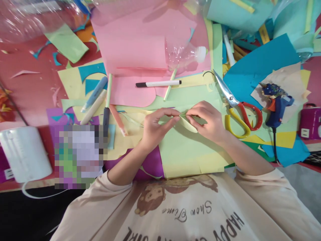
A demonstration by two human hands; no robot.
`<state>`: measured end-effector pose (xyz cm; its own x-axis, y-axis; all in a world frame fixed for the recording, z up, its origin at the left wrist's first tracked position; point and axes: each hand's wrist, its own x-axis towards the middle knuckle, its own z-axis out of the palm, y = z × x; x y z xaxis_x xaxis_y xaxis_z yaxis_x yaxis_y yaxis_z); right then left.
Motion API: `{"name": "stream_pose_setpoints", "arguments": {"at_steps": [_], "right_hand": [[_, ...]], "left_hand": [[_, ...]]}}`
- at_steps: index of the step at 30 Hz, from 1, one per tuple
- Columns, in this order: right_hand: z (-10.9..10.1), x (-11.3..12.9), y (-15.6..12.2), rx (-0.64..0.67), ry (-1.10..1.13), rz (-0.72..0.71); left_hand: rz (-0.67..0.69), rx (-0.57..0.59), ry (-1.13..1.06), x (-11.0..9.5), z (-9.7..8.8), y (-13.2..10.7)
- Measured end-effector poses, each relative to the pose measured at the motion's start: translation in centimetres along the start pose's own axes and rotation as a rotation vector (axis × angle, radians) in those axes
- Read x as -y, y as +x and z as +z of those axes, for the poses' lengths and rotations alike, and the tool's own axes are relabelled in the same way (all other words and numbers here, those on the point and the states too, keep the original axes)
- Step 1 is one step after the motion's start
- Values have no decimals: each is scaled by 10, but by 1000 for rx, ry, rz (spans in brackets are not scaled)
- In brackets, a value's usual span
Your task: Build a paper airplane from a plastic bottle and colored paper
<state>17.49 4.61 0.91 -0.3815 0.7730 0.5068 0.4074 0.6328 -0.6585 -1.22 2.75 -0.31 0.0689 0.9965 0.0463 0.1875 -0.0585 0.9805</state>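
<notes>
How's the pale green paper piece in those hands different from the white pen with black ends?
The left hand and right hand hold the pale green paper piece; the white pen lies untouched. The paper looks thin and flat, with a rounded edge; the pen is a straight stick.

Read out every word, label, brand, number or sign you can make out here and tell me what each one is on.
"Show Time": on the cream shirt, upside down.
"HAPPY": same shirt, near the picture's bottom edge; lettering beyond it is partly cut off.
Too small or blurred to read: marks on the blue marker, and the white label on the purple box at far right.
</notes>
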Motion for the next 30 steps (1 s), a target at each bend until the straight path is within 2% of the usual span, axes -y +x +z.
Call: {"name": "stream_pose_setpoints", "arguments": {"at_steps": [12, 25, 27, 30], "right_hand": [[1, 1, -1, 2, 12, 7], [2, 2, -1, 12, 87, 52], [0, 3, 0, 20, 105, 94], [-6, 4, 2, -13, 133, 259]], "left_hand": [[25, 27, -26, 2, 0, 0], [-22, 50, -41, -3, 1, 3], [-54, 41, -58, -3, 0, 3], [-124, -13, -97, -2, 0, 3]]}}
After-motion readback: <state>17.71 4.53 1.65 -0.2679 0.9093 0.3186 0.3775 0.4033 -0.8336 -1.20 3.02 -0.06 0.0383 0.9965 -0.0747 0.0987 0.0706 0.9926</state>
